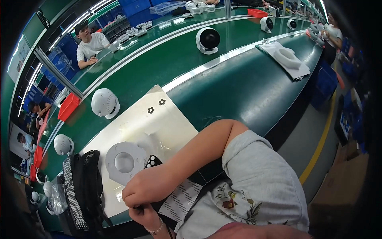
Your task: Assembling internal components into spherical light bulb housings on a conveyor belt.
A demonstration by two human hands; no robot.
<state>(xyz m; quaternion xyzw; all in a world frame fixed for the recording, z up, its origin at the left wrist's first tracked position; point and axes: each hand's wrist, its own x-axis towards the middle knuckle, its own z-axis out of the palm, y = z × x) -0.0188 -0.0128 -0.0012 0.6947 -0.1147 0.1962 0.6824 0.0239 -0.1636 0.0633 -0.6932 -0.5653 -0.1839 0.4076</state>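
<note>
My right hand (144, 187) is closed, fingers curled downward, beside the lower edge of a white round part with a domed centre (124, 162). My left hand (144, 217), wearing a bracelet, is closed just below it, and the two hands meet. A small dark bit shows between their fingers, but what they grip is hidden. Past my right wrist lies a black strip with white round dots (151, 162). Under my right forearm a white sheet with printed rows (180, 201) sticks out. The round part rests on a cream board (175, 119) with clear plastic film (161, 148).
A black bag with a studded strap (81, 187) lies left. White round-headed devices (105, 102) stand along the green belt (159, 59), one with a black front (207, 40). Far right is a clipboard holding a white part (287, 57). Red bins (69, 107) and a co-worker (90, 46) are across.
</note>
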